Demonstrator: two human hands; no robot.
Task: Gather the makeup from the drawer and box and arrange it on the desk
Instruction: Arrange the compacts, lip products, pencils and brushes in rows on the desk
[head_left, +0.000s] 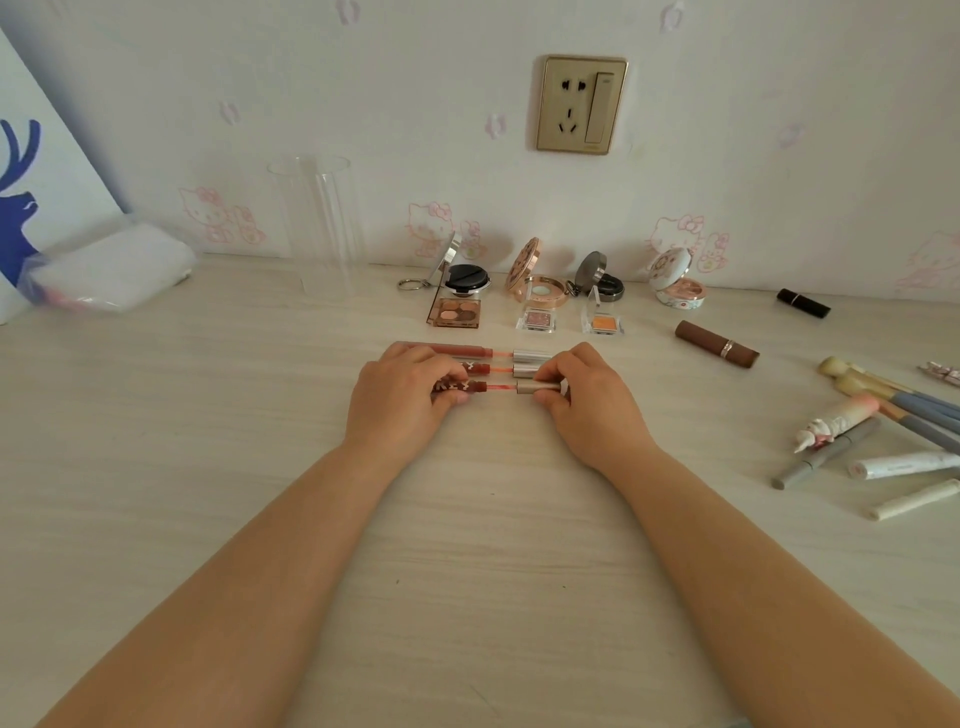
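1. Here, the pale wood-grain desk (208, 467) runs under both my forearms to the wall with cartoon cat decals.
2. A tall clear cylinder (319, 228) stands at the back left and looks empty; left of it lies a clear bag (111, 267) of white material.
3. Four open compacts line the wall: a black cushion compact (465, 278), a rose-gold compact (537, 283), a dark grey compact (602, 283) and a white floral compact (678, 288).
4. Just before them sit a four-shade eyeshadow palette (457, 312), a pink shadow pot (537, 318) and an orange shadow pot (605, 323).
5. To the right lie a brown lipstick (717, 344), a black lipstick (802, 303), and a loose heap of brushes and tubes (883, 431).
6. Three lip glosses lie in parallel rows at centre, wands partly drawn out.
7. My left hand (400, 400) pinches the nearest lip gloss tube (460, 387); my right hand (592, 397) pinches its silver cap (537, 387), the wand bare between.
8. The tube carries white lettering, but I cannot read it.
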